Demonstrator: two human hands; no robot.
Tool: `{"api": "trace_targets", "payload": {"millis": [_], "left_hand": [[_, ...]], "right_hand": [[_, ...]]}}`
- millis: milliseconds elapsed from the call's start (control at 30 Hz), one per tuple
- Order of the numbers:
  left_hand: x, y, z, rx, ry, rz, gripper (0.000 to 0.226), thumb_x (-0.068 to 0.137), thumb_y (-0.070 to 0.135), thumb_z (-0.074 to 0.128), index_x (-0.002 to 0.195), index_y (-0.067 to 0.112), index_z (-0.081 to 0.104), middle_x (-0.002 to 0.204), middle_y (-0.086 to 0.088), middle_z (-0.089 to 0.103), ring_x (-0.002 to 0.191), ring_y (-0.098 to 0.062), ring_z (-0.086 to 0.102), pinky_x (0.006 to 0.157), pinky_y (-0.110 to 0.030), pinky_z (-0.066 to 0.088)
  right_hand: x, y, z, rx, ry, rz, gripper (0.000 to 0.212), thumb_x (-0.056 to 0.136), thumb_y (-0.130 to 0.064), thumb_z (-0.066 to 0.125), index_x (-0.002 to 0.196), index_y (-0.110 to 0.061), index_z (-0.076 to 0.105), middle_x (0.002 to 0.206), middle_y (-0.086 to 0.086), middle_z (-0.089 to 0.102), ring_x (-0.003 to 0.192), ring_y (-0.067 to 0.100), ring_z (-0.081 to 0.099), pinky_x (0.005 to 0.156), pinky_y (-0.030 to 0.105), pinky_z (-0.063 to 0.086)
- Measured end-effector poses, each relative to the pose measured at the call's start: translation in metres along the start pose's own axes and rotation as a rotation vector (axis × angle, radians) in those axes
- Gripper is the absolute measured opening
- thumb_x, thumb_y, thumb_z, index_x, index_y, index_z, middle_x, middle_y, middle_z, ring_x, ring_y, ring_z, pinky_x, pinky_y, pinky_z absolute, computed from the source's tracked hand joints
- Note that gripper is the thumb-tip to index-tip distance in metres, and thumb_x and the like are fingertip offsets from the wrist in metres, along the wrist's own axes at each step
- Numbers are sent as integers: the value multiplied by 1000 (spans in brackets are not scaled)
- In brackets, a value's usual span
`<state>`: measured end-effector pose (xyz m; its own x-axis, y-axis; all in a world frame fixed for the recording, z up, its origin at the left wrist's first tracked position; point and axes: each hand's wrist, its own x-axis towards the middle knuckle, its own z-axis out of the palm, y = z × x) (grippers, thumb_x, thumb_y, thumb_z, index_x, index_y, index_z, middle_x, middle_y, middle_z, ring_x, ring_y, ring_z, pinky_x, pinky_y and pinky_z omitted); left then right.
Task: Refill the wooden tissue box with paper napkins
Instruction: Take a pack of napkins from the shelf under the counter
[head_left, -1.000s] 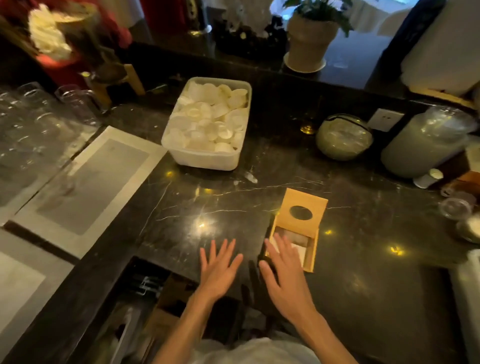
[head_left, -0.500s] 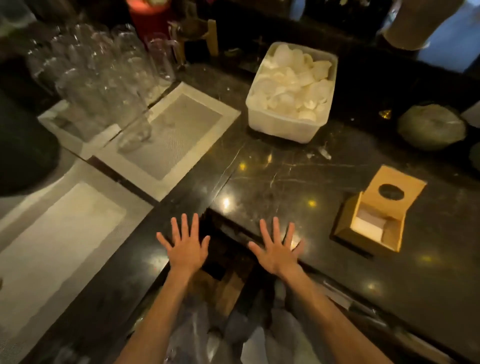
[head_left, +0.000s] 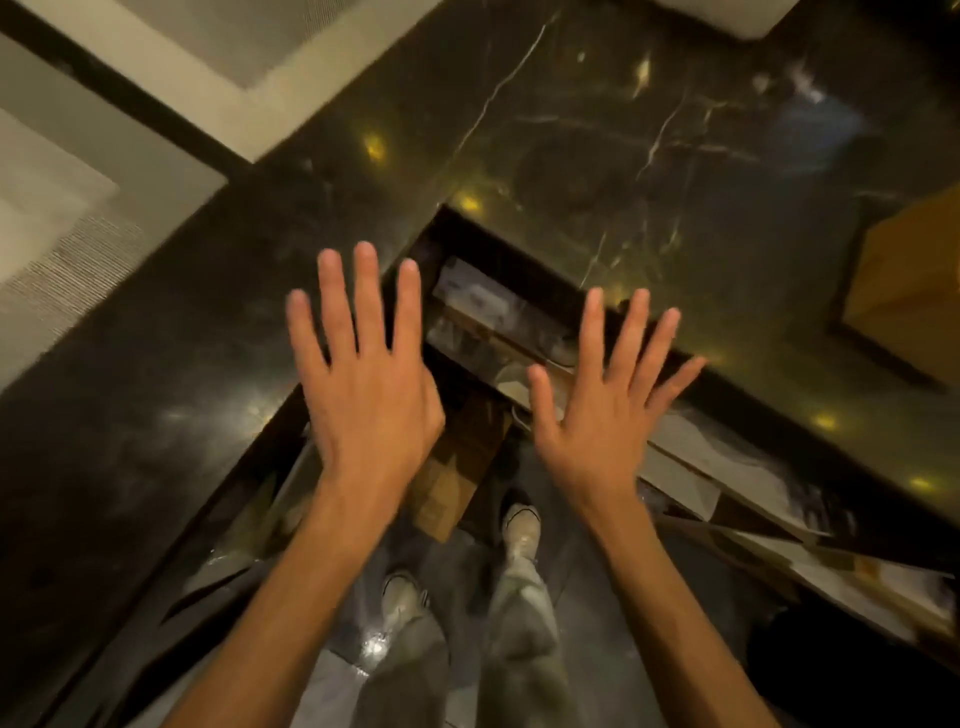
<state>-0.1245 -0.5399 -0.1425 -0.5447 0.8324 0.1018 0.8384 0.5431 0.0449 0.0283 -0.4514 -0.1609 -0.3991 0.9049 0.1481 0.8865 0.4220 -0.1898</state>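
The wooden tissue box (head_left: 906, 291) shows only as a tan corner at the right edge, resting on the dark marble counter (head_left: 597, 135). My left hand (head_left: 363, 374) and my right hand (head_left: 605, 395) are both spread flat with fingers apart, palms down, holding nothing. They hover over the inner corner of the counter, above the shelves below. The right hand is well to the left of the box. No napkins are clearly visible.
Pale mats (head_left: 78, 171) lie on the counter at the upper left. Under the counter edge are shelves with cardboard boxes (head_left: 457, 467) and white packets (head_left: 727, 473). My legs and shoes (head_left: 519, 530) stand on the dark floor below.
The view has tilted down and closer to the counter's inner corner. The white tub and glasses have left the frame, and the tissue box has slid to the right edge. Both hands stay spread.
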Motion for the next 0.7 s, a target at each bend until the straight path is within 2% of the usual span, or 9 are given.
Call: {"api": "trace_targets", "payload": {"millis": [67, 133, 233, 333, 400, 467, 567, 633, 700], "left_hand": [[-21, 3, 28, 2, 38, 169, 80, 90, 28, 56, 159, 22, 15, 167, -16, 1, 152, -41, -3, 122, -60, 1], [-43, -3, 72, -4, -5, 256, 74, 90, 30, 63, 155, 24, 30, 166, -16, 11, 152, -42, 5, 121, -61, 5], [-56, -21, 136, -118, -147, 77, 54, 94, 40, 54, 145, 22, 50, 155, -14, 41, 147, -41, 28, 117, -64, 20], [-52, -31, 180, -273, -209, -40, 54, 92, 49, 42, 132, 20, 63, 136, -6, 62, 128, -31, 55, 109, -51, 40], [-43, -32, 201, -315, -174, -47, 51, 91, 50, 45, 126, 20, 67, 124, -3, 69, 113, -27, 64, 102, -43, 47], [-29, -28, 212, -300, -82, -34, 47, 92, 47, 52, 121, 16, 70, 112, -7, 74, 100, -30, 69, 94, -42, 51], [-3, -14, 211, -315, 24, -79, 37, 95, 40, 60, 116, 11, 70, 101, -12, 74, 91, -34, 69, 88, -44, 49], [10, -1, 205, -329, 42, -145, 30, 95, 36, 57, 111, 14, 70, 98, -12, 74, 94, -34, 65, 93, -42, 41], [25, 15, 196, -355, 7, -189, 27, 94, 30, 52, 107, 12, 68, 101, -13, 72, 106, -34, 59, 103, -40, 30]], "right_hand": [[-21, -5, 29, 116, 12, -154, 64, 97, -43, 51, 153, -19, 33, 162, 19, 14, 150, 39, 6, 119, 60, 4], [-36, -1, 62, 203, -31, -209, 55, 97, -37, 56, 147, -17, 44, 157, 15, 30, 147, 33, 24, 118, 57, 16], [-40, 13, 104, 271, -158, -99, 50, 98, -45, 49, 141, -21, 49, 144, 3, 48, 135, 22, 40, 111, 49, 34], [-36, 25, 135, 390, -249, 28, 46, 97, -55, 45, 135, -30, 54, 132, -10, 58, 124, 9, 50, 101, 35, 45], [-34, 30, 149, 414, -241, 45, 45, 95, -58, 45, 131, -34, 57, 126, -12, 62, 115, 6, 55, 94, 35, 50], [-26, 31, 159, 420, -211, 42, 43, 94, -59, 45, 127, -34, 59, 121, -12, 64, 104, 4, 57, 87, 38, 54], [-7, 30, 165, 445, -183, 52, 40, 94, -60, 44, 124, -38, 58, 123, -14, 62, 113, 6, 56, 92, 42, 52], [10, 25, 162, 426, -128, 37, 39, 96, -57, 45, 128, -38, 54, 128, -11, 59, 122, 11, 51, 101, 43, 46], [38, 18, 158, 337, -47, 13, 39, 99, -50, 44, 130, -29, 55, 125, -4, 59, 118, 16, 52, 100, 40, 44]]}}
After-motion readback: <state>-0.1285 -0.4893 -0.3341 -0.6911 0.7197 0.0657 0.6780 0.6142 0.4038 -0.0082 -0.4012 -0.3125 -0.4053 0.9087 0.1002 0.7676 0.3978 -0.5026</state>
